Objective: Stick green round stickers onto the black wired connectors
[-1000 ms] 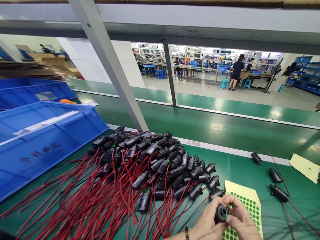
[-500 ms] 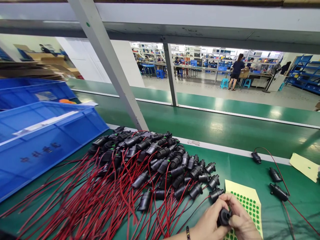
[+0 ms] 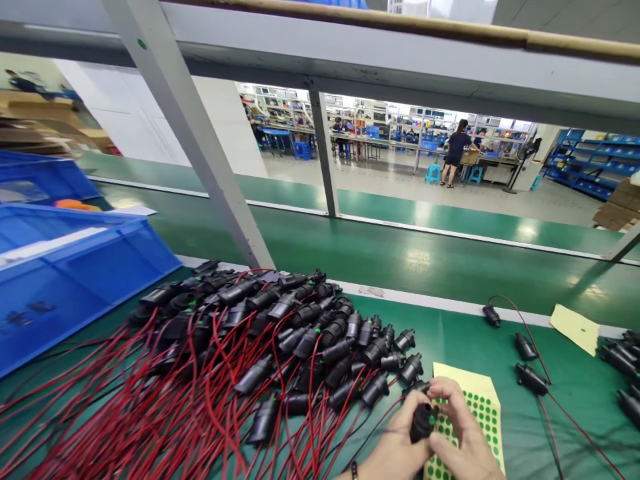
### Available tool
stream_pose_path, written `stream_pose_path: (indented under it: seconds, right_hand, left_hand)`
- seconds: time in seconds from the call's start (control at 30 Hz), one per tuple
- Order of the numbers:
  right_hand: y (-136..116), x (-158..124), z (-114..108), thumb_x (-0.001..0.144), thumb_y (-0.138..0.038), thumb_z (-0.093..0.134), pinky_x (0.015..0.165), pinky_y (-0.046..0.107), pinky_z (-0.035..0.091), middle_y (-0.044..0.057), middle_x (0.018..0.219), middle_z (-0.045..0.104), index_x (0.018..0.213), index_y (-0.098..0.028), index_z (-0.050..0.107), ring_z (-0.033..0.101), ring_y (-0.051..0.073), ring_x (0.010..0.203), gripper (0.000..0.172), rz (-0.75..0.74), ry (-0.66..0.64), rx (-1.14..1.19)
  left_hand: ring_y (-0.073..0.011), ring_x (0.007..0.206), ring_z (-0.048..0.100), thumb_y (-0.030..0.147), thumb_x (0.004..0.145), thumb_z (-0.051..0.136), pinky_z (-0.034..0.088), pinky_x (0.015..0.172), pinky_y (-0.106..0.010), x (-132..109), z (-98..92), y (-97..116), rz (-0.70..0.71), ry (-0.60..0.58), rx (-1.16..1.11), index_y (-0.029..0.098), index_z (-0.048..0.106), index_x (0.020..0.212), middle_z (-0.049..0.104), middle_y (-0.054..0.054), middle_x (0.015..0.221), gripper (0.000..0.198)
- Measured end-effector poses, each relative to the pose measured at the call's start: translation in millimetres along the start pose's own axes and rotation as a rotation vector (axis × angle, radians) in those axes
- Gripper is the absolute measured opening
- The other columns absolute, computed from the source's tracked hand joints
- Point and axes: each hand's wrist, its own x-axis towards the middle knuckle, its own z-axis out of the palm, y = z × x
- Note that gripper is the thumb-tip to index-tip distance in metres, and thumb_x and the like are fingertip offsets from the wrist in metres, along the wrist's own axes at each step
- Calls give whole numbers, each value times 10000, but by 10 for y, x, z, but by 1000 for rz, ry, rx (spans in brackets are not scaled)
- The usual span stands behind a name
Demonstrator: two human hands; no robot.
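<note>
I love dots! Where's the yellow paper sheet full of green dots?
The yellow sheet lies lower right in the head view, partly behind the right hand, beside the black plastic cylinders.

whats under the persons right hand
Under the right hand lies the yellow sheet, with green dots showing beside the hand; the part directly beneath, including any dots there, is covered.

On the bench (image 3: 443, 337), a parts heap (image 3: 305, 343) lies between a bin (image 3: 95, 283), left, and a sticker sheet (image 3: 493, 420), right; 3 separate parts (image 3: 531, 380) lie farther right.
</note>
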Motion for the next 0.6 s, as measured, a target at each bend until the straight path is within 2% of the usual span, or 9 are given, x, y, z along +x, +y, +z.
stream_pose_path:
  seconds: [0.1, 0.17, 0.23, 0.3, 0.4, 0.47, 0.53, 0.6]
  right_hand:
    - [45, -24, -31, 598, -86, 634, 1032, 406, 423, 97, 1418, 433, 1311, -246, 498, 419, 311, 1308, 743, -160, -98, -284]
    - [126, -34, -14, 580, -65, 633, 1057, 447, 412, 98, 1440, 423, 1375, -248, 441, 412, 322, 1320, 838, -224, -87, -400]
    - [223, -39, 18, 663, -93, 607, 1059, 458, 419, 99, 1414, 466, 1392, -241, 422, 450, 306, 1297, 767, -275, -25, -480]
    - [301, -40, 44, 765, -159, 579, 1027, 446, 457, 104, 1361, 528, 1385, -230, 430, 508, 297, 1247, 642, -333, 4, -529]
    - [325, -22, 53, 808, -260, 581, 1008, 469, 465, 114, 1317, 565, 1371, -218, 428, 537, 318, 1210, 584, -392, 67, -566]
    - [266, 28, 41, 803, -284, 596, 1007, 495, 453, 124, 1309, 562, 1349, -216, 434, 534, 331, 1203, 574, -411, 117, -602]
    - [164, 121, 34, 793, -271, 615, 991, 498, 458, 130, 1280, 572, 1316, -214, 449, 542, 325, 1183, 552, -398, 138, -652]
    - [55, 253, 59, 768, -244, 636, 972, 492, 465, 125, 1228, 595, 1272, -209, 470, 558, 310, 1146, 531, -348, 152, -679]
  left_hand:
    - [-129, 701, 431, 379, 675, 753, 342, 648, -246, 14, -11, 15, -80, -52, -289, 200, 490, 1000, 462, 30, 809, 455]
    - [-138, 725, 487, 407, 671, 767, 377, 679, -264, 20, -13, 11, -107, -68, -391, 201, 497, 1064, 513, 11, 871, 519]
    - [-179, 822, 540, 461, 662, 768, 419, 773, -325, 23, -12, 8, -62, -81, -385, 210, 511, 1107, 556, -14, 946, 572]
    - [-242, 976, 549, 533, 649, 766, 409, 904, -413, 17, -13, 12, 15, -106, -305, 224, 502, 1178, 581, -51, 1043, 667]
    - [-291, 1091, 532, 596, 711, 698, 382, 987, -478, -24, -30, 7, 103, -117, -155, 228, 414, 1313, 564, -117, 1182, 761]
    - [-302, 1143, 513, 585, 791, 619, 397, 989, -474, -63, -57, -32, 174, -44, 1, 207, 352, 1368, 521, -157, 1264, 740]
    - [-326, 1218, 456, 571, 828, 572, 392, 998, -479, -102, -92, -108, 291, 122, 201, 185, 339, 1380, 466, -184, 1328, 713]
    - [-355, 1276, 384, 577, 822, 572, 366, 1016, -498, -129, -123, -204, 432, 281, 387, 189, 407, 1339, 443, -185, 1344, 667]
